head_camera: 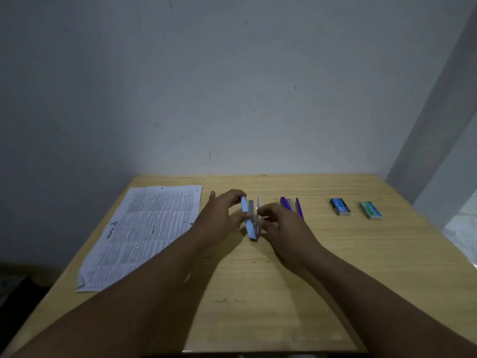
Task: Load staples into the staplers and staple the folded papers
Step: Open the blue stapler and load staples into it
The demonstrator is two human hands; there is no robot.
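Note:
A light blue stapler (249, 223) lies swung open on its side in the middle of the wooden table (258, 293). My left hand (222, 215) grips its left arm with fingers curled over the top end. My right hand (281, 228) is at the stapler's right side, fingertips pinching at the metal staple channel; what they hold is too small to tell. A purple stapler (291, 206) lies open just right of my right hand. A blue staple box (340, 206) and a green staple box (371, 210) sit farther right. Printed paper (139, 233) lies at the left.
The table stands against a pale wall, with its left edge beside the paper. A pale wall corner or post runs along the right side, and clear plastic (462, 228) shows at the far right edge.

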